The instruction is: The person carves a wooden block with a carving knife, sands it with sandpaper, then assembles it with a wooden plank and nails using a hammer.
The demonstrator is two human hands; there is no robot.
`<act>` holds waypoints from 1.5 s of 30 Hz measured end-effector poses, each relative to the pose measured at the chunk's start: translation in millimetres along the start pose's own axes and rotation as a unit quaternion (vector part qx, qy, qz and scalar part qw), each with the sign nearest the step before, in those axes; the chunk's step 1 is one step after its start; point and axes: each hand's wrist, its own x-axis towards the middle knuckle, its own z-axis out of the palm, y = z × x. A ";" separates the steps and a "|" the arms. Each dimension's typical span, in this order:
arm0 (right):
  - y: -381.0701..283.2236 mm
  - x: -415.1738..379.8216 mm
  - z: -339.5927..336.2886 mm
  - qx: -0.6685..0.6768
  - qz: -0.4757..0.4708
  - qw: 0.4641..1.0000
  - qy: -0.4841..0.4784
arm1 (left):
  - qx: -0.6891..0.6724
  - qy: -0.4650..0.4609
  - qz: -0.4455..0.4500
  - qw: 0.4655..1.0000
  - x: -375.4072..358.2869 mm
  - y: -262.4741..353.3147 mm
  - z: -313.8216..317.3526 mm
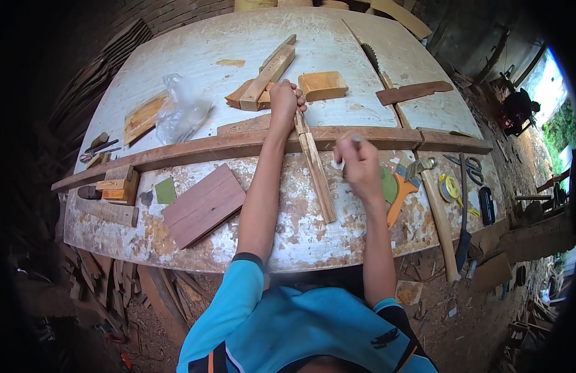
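Sawdust-worn workbench carries a narrow wooden strip lying across a long reddish plank, so the strip's near end reaches toward the person. The left hand is closed around the strip's far end, I think to stop it from sliding, while the right hand is pinched shut on a small tool, maybe a pencil, just beside the strip; the 2 hands are apart. A hammer and scissors lie to the right, within reach.
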 end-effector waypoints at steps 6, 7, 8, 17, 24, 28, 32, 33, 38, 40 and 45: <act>0.1 -3.4 -11.4 0.039 -0.031 0.997 0.053 | -0.018 -0.002 0.009 1.000 -0.5 1.6 -1.4; -1.3 -3.1 -8.4 0.036 -0.033 0.997 0.065 | -0.021 -0.001 0.009 1.000 -0.1 1.7 -0.9; -3.2 -3.2 -5.8 0.034 -0.035 0.996 0.076 | -0.024 0.000 0.010 1.000 0.3 0.8 -1.8; -26.0 -57.0 12.7 -0.191 0.072 0.979 0.003 | -0.034 0.008 0.019 0.999 1.6 0.2 -2.7; -33.9 -70.6 20.7 -0.243 0.029 0.969 0.030 | -0.043 0.028 0.026 0.998 0.4 1.0 -3.1; -20.4 -76.3 21.2 -0.319 0.022 0.947 0.014 | -0.045 0.029 0.020 0.998 4.6 -0.9 -6.2; -20.8 -66.4 33.9 -0.381 -0.002 0.924 0.021 | -0.040 0.027 0.022 0.999 0.6 0.9 -3.9; -20.2 -57.7 37.0 -0.383 -0.012 0.923 0.025 | -0.038 0.026 0.028 0.999 -0.5 1.6 -3.7; -8.3 -42.7 45.4 -0.400 -0.045 0.914 0.046 | -0.041 0.025 0.029 0.998 -1.4 1.8 -4.9; -9.4 -52.6 41.5 -0.405 -0.021 0.914 0.025 | -0.042 0.029 0.022 0.998 -2.7 1.5 -3.2; -3.9 -68.9 34.8 -0.385 -0.032 0.922 0.018 | -0.033 0.038 0.038 0.998 -2.0 4.0 -3.1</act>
